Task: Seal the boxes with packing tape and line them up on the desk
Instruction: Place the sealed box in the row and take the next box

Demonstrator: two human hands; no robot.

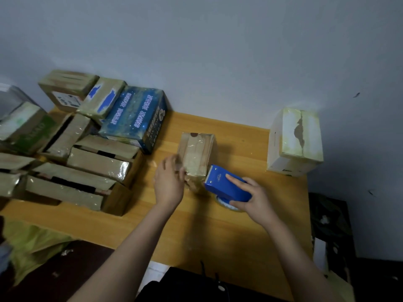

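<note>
— Far left?
— Pile of brown boxes (87,162), heaped at the left end of the table (218,236), some with flaps open; blue box (135,118) at the back, against the wall.
— Middle?
— Small box (196,153), wrapped in clear tape, lying on the table apart from the pile. Left grip (169,182) clasping its near left edge, somewhat blurred.
— Right of that?
— Right grip (255,199) wrapped round a blue tape dispenser (226,186), forefinger laid along the top, toothed edge touching the small box's near right corner.
— Far right?
— Pale box (296,140) with a torn top, at the table's right edge, well apart.
</note>
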